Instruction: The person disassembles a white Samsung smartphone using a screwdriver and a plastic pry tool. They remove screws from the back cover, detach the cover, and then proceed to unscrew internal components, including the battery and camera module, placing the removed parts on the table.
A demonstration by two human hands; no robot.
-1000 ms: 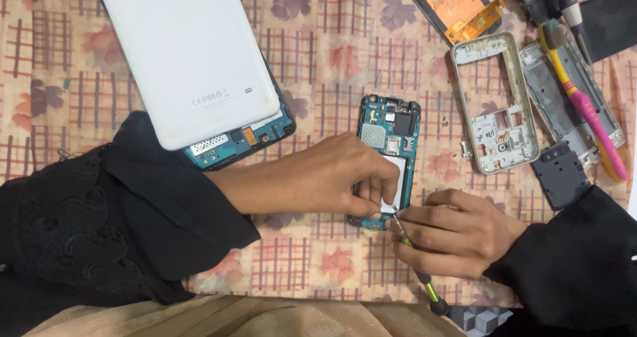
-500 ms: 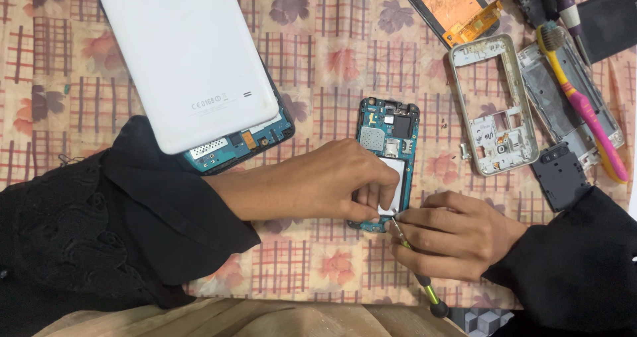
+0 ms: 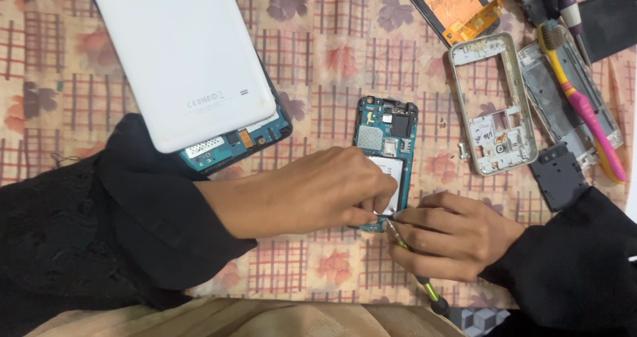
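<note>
Our left hand [image 3: 332,191] pins the opened phone [image 3: 385,158] flat mid-desk, toward the near edge. Our right hand [image 3: 451,234] grips a screwdriver [image 3: 415,264], tip at the phone's lower end.

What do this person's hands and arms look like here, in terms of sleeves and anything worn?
Both arms are covered by loose black sleeves reaching the wrists. The left sleeve is wide and folded at the cuff, with a faint lace-like pattern further up; the right sleeve looks plain. The left hand and right hand are bare: no gloves, and no rings or watch can be seen.
</note>
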